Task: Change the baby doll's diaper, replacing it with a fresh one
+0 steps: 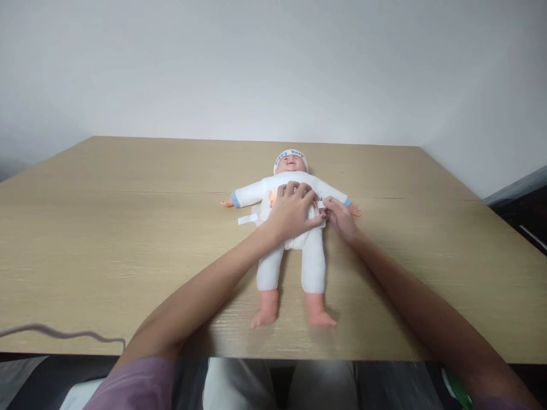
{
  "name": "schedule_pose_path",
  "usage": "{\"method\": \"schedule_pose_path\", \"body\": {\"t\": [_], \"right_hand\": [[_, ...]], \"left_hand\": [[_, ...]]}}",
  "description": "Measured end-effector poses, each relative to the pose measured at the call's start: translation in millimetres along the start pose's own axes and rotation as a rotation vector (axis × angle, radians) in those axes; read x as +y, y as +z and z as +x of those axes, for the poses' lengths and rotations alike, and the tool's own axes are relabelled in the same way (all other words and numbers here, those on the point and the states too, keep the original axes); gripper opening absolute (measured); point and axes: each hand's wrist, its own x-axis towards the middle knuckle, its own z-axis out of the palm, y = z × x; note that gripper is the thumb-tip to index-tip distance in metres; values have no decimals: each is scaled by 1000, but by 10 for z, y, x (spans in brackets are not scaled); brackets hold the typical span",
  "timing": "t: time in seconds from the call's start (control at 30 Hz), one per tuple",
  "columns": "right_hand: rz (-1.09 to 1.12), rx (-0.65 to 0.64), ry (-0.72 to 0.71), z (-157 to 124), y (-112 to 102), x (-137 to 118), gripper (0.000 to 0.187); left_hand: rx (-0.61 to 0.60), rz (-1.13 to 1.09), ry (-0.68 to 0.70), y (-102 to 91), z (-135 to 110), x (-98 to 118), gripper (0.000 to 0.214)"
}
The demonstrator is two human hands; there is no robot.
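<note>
A baby doll [312, 262] in a white suit and cap lies on its back on the wooden table [128, 228], head away from me, arms spread. A white diaper [260, 213] is wrapped round its waist, with one tab sticking out on the left side. My left hand [290, 213] lies over the doll's belly, fingers curled and pressing the diaper front down. My right hand [339, 216] is at the doll's right hip, its fingertips pinched on the diaper tab [321, 205] there.
The table's near edge runs just below the doll's bare feet [294, 319]. A thin grey cable [60, 333] trails over the front left edge. A pale wall stands behind the table. Dark furniture shows at the far right.
</note>
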Motion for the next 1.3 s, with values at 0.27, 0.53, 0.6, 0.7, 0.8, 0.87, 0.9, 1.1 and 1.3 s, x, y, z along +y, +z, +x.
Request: {"method": "schedule_pose_path", "body": {"t": [0.27, 0.53, 0.6, 0.7, 0.8, 0.87, 0.9, 1.1, 1.3], "right_hand": [[-5, -1, -16, 11, -39, 78, 54], [-33, 0, -53, -19, 45, 4, 55], [-58, 20, -63, -26, 101, -43, 57], [-101, 48, -91, -30, 175, -95, 58], [-110, 48, -119, -28, 206, -126, 57], [-105, 30, -116, -19, 197, -144, 56], [-103, 17, -102, -12, 186, -153, 55], [-46, -46, 29, 44, 126, -206, 54], [-119, -34, -25, 20, 169, -202, 54]], "left_hand": [[-7, -15, 3, -15, 3, 6, 39], [-14, -4, -1, -12, 9, -6, 45], [-13, -2, 3, -12, 11, -11, 45], [-21, 4, 7, -22, 12, -9, 45], [-22, 6, 0, -29, 9, -2, 45], [-21, 4, -5, -27, 6, -1, 45], [-19, 2, -5, -24, 5, -3, 46], [-15, 15, 9, -12, 13, -15, 46], [-16, 20, 1, -21, 13, 0, 43]]}}
